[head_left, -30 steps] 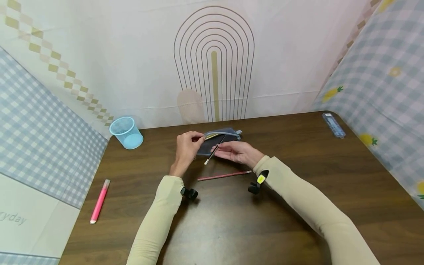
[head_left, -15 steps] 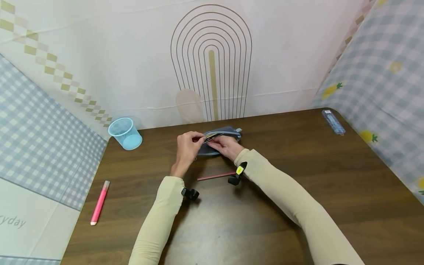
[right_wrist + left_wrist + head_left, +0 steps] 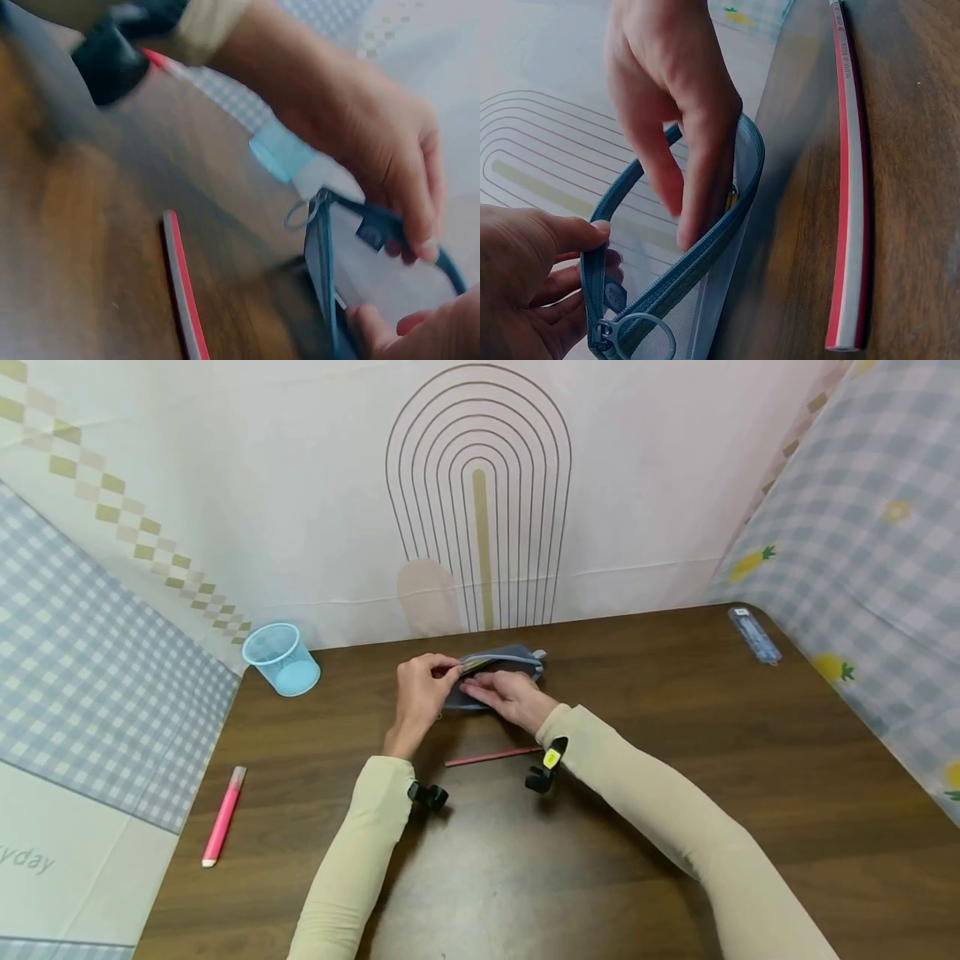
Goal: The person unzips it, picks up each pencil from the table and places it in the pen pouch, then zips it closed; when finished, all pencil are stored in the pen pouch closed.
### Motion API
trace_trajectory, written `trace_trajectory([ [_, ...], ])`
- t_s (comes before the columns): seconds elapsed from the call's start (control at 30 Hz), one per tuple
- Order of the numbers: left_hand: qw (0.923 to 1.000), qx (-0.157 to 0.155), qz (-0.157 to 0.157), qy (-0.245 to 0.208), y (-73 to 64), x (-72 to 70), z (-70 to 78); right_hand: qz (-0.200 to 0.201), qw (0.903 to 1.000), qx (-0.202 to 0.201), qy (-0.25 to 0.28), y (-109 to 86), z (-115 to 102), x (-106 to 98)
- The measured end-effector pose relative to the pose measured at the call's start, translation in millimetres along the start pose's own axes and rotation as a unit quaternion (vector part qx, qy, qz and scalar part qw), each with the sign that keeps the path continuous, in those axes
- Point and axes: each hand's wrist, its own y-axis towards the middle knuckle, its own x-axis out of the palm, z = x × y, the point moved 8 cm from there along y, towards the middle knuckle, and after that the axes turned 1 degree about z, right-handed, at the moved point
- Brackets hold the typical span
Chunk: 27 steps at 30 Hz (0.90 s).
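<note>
A dark blue mesh pencil pouch (image 3: 517, 653) lies at the back middle of the table, its zipped mouth spread apart. My left hand (image 3: 422, 693) pinches the blue zipper edge (image 3: 594, 262) at the pouch's left end, near the zipper ring (image 3: 652, 337). My right hand (image 3: 513, 695) reaches in at the mouth, fairly straight fingers (image 3: 705, 187) pointing down between the two edges. Nothing shows between them, though the tips are partly hidden. Something thin and yellowish (image 3: 733, 198) shows inside the pouch. In front lies a red and silver striped pencil (image 3: 487, 757).
A light blue mesh pen cup (image 3: 294, 672) stands at the back left. A pink marker (image 3: 224, 817) lies near the left table edge. A clear blue case (image 3: 754, 635) lies at the back right corner. Patterned cloth hangs behind the table.
My right hand has moved left and into the pouch mouth with a black pencil, which no longer shows in its fingers. My left hand has kept its pinch on the edge.
</note>
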Motion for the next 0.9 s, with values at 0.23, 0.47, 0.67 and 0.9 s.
trace_trajectory([
  [0.23,1.0,0.002,-0.001,0.001,0.1,1.1,-1.0,-0.041,0.9236,-0.114,-0.364,-34.0,-15.2,5.5],
  [0.47,1.0,-0.001,-0.002,0.002,0.0,2.9,-1.6,-0.133,0.5732,-0.289,-0.755,-68.9,-6.0,19.3],
  [0.67,0.9999,-0.007,-0.007,0.003,0.6,2.3,-1.3,-0.17,0.4678,-0.308,-0.811,-82.4,12.1,6.0],
  [0.9,1.0,-0.005,-0.001,-0.003,-0.3,1.2,-2.8,-0.17,0.4447,-0.341,-0.811,-77.3,14.4,-6.9],
])
